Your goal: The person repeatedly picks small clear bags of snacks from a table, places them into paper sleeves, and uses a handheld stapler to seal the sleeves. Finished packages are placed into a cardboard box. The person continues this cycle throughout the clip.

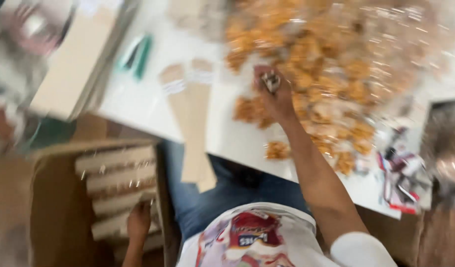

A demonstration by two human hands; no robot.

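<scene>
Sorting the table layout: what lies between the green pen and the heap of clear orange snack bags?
Two tan paper strips lie on the white table, head view.

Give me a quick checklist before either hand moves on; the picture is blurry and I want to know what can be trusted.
1. Right hand holding something: ok, a small dark-and-white object sits in its fingers; its kind cannot be told.
2. Left hand on the packed rows in the cardboard box: ok, it rests at their lower edge.
3. Left grip closed: cannot tell.
4. Clear snack bags within the right hand's reach: ok, piled on the white table around it.
5. Cardboard strips fully on the table: not ok, they overhang the near edge.
</scene>
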